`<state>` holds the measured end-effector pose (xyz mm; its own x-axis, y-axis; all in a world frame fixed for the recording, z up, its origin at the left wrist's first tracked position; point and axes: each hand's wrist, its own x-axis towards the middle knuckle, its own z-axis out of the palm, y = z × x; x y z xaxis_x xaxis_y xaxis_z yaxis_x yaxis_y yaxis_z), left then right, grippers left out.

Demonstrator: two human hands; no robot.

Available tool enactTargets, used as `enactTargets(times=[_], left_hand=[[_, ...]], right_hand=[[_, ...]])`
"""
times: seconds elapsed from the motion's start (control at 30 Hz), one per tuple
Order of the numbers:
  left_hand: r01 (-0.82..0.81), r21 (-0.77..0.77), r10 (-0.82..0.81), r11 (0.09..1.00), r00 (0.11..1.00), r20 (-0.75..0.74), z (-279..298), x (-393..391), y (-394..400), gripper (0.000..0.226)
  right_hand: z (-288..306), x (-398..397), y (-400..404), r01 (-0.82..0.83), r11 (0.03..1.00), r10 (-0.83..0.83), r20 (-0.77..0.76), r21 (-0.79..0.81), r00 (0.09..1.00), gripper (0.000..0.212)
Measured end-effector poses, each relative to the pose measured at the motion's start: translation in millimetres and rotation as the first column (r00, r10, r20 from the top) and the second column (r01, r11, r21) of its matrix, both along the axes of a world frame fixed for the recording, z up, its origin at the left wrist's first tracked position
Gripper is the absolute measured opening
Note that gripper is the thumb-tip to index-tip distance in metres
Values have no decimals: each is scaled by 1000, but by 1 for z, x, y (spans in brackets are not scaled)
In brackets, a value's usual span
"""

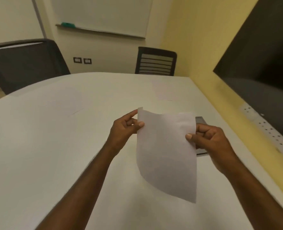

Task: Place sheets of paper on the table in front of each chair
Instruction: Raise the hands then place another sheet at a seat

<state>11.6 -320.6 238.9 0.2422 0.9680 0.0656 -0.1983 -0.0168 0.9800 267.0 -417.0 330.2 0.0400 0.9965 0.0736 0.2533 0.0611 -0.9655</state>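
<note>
Got my left grip [124, 128] and right grip [208, 138] pinching a thin white paper sheet [166, 151] above the white bench [54, 146].

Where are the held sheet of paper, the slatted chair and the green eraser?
sheet of paper [166, 151]: head view, middle of sheet.
slatted chair [156, 62]: head view, backrest slats.
green eraser [68, 24]: head view, its body.

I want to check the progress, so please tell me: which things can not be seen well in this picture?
- Head view: the dark flat object on the table is mostly hidden by the held sheet and the right hand; what it is cannot be told.
- Sheets already lying before the two chairs: faint pale outlines only, blurred against the white top.
- Green item on the whiteboard ledge: too small.
- Left hand fingers behind the sheet: hidden.
</note>
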Motion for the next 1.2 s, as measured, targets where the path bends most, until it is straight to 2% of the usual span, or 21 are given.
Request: enactTargets(times=[0.1, 0.17, 0.3, 0.37, 0.43, 0.5, 0.6, 0.7, 0.9, 1.07, 1.2], left_hand=[[60, 20, -61, 998, 996, 70, 38, 30, -47, 35], [92, 16, -93, 996, 991, 97, 55, 54, -77, 37], [232, -12, -230, 973, 970, 83, 76, 116, -123, 36], [292, -39, -289, 956, 956, 55, 79, 152, -142, 34], [336, -73, -333, 939, 942, 47, 71, 188, -158, 23], [328, -135, -325, 935, 945, 39, 56, 224, -172, 23], [240, -254, -253, 937, 967, -22, 24, 270, -192, 31], [144, -336, -189, 931, 976, -106, -17, 306, -211, 21], [-32, -409, -110, 912, 942, -318, -120, 362, -242, 28], [-107, -356, -92, 928, 862, -499, -192, 387, -256, 24], [-121, -297, -97, 947, 775, -625, -224, 391, -256, 22]], right_hand=[[40, 35, -56, 119, 992, -121, 76, 32, 990, 12], [59, 63, -93, 214, 976, -217, 132, 38, 967, 5], [84, 127, -150, 389, 920, -388, 232, 40, 892, 7], [86, 163, -170, 450, 893, -438, 294, 29, 850, 10], [79, 200, -183, 489, 873, -462, 339, 7, 820, 11], [65, 235, -192, 518, 855, -475, 354, -31, 806, 11], [27, 283, -198, 552, 828, -483, 374, -96, 791, 13], [-27, 325, -195, 564, 808, -472, 388, -169, 792, 19], [-163, 383, -192, 569, 770, -404, 469, -289, 785, 13], [-267, 403, -203, 585, 726, -369, 513, -361, 775, 17], [-313, 402, -204, 587, 708, -355, 520, -393, 777, 16]])
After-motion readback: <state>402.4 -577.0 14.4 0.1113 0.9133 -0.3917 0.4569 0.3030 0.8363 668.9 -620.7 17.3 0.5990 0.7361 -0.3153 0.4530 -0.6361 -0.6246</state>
